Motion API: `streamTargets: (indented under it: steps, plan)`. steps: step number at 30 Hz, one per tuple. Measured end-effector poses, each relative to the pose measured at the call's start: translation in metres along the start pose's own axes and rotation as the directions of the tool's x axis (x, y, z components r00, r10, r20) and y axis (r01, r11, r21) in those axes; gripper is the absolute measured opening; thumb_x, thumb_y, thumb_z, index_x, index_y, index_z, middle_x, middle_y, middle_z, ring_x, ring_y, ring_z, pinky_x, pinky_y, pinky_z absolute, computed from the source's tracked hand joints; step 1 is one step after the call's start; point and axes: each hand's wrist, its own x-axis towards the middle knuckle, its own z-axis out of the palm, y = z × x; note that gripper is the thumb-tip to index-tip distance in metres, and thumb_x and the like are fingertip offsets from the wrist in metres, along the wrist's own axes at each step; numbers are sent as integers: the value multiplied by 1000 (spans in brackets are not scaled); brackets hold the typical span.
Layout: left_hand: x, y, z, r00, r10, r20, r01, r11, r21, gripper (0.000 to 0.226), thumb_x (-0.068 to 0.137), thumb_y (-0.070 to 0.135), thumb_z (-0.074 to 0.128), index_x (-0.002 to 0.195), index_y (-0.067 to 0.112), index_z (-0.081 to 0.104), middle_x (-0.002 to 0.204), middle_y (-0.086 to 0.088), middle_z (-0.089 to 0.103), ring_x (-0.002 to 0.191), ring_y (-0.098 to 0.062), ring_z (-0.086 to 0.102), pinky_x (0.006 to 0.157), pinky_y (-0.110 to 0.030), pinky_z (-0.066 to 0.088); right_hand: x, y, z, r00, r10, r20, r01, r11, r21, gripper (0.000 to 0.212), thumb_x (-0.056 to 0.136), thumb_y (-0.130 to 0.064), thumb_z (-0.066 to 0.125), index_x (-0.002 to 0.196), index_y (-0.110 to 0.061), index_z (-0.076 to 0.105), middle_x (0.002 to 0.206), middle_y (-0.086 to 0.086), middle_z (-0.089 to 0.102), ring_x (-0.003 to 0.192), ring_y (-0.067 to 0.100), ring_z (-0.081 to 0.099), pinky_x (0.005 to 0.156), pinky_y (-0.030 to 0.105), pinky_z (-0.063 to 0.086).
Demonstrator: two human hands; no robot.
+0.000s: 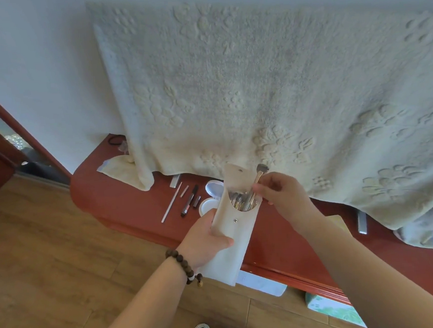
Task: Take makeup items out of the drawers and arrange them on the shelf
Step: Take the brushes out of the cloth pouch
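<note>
Held the cream brush pouch [232, 230] upright above the red shelf [124, 197], left hand [206, 239] wrapped round its lower half, flap open; pinched one makeup brush [257, 178] by the handle with the right hand [280, 192], bristles already clear of the pouch mouth, other brushes crowded inside. Best drawn straight up along the pouch's axis, probably, so the neighbours did not snag or spill; best kept steady with a firm left grip. Already laid on the shelf just beyond: pencils and pens [187, 201], an open white compact [211, 196]; room beside them for the brush.
</note>
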Motion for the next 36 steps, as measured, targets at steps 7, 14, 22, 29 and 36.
streamTargets:
  steps: [7,14,22,29,36]
  plan:
    - [-4,-6,-3,1000,-30,-4,30,999,37,47,73,22,67,117,27,51,109,2,65,100,-18,64,88,-48,54,1,4,13,997,40,58,-50,982,184,21,85,-8,67,67,-12,56,71,15,54,63,19,48,61,27,41]
    - [-14,-24,-5,997,-74,-24,74,997,17,41,77,13,65,112,31,53,106,5,65,99,-15,63,89,-45,53,18,-5,6,997,68,-31,-58,964,259,19,87,-12,66,71,-15,57,69,4,63,67,15,60,63,25,48]
    - [-23,-47,-14,984,-144,-105,141,989,-40,40,79,6,64,108,31,53,105,5,65,95,-13,64,80,-36,56,46,3,-16,988,105,-109,-68,952,297,8,90,-9,61,85,-5,57,73,8,65,63,19,67,60,27,55]
    - [-31,-65,-23,961,-209,-179,190,974,-119,45,79,11,67,114,34,53,109,6,65,100,-14,63,82,-41,55,51,72,13,934,357,30,-358,931,70,11,87,-8,66,87,1,58,79,20,68,61,23,69,54,29,58]
    - [-37,-77,-28,954,-226,-197,199,969,-147,46,74,18,71,114,34,55,109,7,66,100,-14,64,83,-41,56,63,106,43,911,409,54,-405,912,-63,22,83,-8,72,69,-6,55,71,18,67,59,23,67,56,33,57]
